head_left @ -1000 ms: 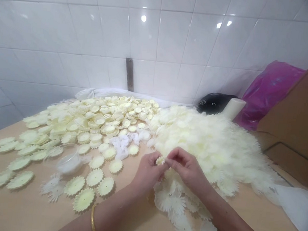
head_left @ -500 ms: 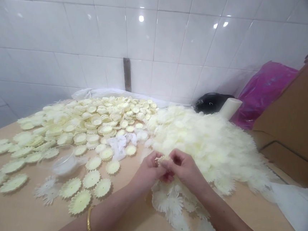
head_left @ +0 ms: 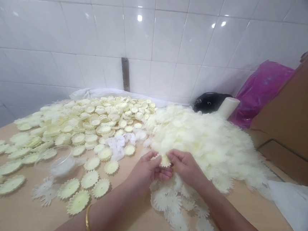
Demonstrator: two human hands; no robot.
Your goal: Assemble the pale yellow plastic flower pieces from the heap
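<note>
Between my two hands is a small pale yellow disc with a scalloped edge (head_left: 165, 161). My left hand (head_left: 149, 169) pinches its left side with thumb and forefinger, the other fingers curled below. At its right side, the fingertips of my right hand (head_left: 185, 167) grip the edge. Thin white flower-shaped pieces (head_left: 174, 203) with cut petals lie under my hands and wrists. Just behind my hands spreads a heap of sheer, pale petal pieces (head_left: 192, 133). Loose scalloped discs (head_left: 89, 179) lie on the table left of my left forearm.
A big pile of scalloped discs (head_left: 89, 120) covers the back left of the table. Near it are a clear plastic bowl (head_left: 62, 163) and crumpled white scraps (head_left: 117, 146). A white roll (head_left: 228, 107), black bag (head_left: 210, 101), pink bag (head_left: 264, 89) and cardboard box (head_left: 291, 116) stand at right.
The disc has turned so that its flat face and scalloped edge show. My right fingers have shifted to its right edge, and my left fingers have loosened underneath. The view has moved slightly.
</note>
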